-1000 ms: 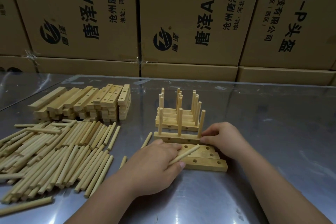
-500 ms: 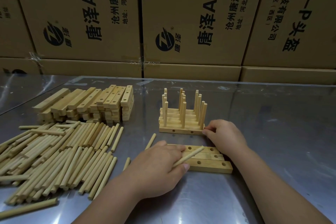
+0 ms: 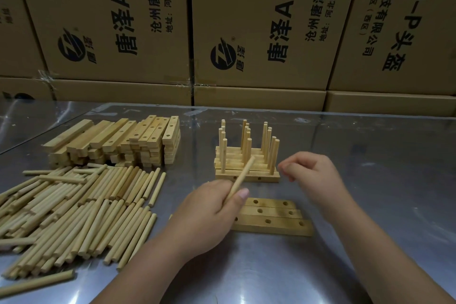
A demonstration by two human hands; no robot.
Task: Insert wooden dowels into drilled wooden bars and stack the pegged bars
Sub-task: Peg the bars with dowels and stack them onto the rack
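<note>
Cardboard cartons (image 3: 259, 32) wall off the far side, well beyond the three empty bars (image 3: 274, 218), which serve as the marker here. The steel tabletop (image 3: 382, 192) carries everything. Left of those bars spreads a heap of loose dowels (image 3: 74, 210). Beyond them to the left sits a pile of drilled bars (image 3: 118, 140). Just behind them stands the pegged stack (image 3: 246, 165), its pegs upright.

The three bars lie side by side, long axis running left to right, holes facing up. The left hand (image 3: 207, 215) covers their left end and pinches one dowel (image 3: 243, 175), which slants up and away across the pegged stack's front (nowhere near vertical). The right hand (image 3: 313, 173) hovers behind the bars' right end, fingers loosely curled, holding nothing, somewhat blurred.

The left hand is nearer. I judge the dowel must be tipped upright and brought back down to meet a hole.
</note>
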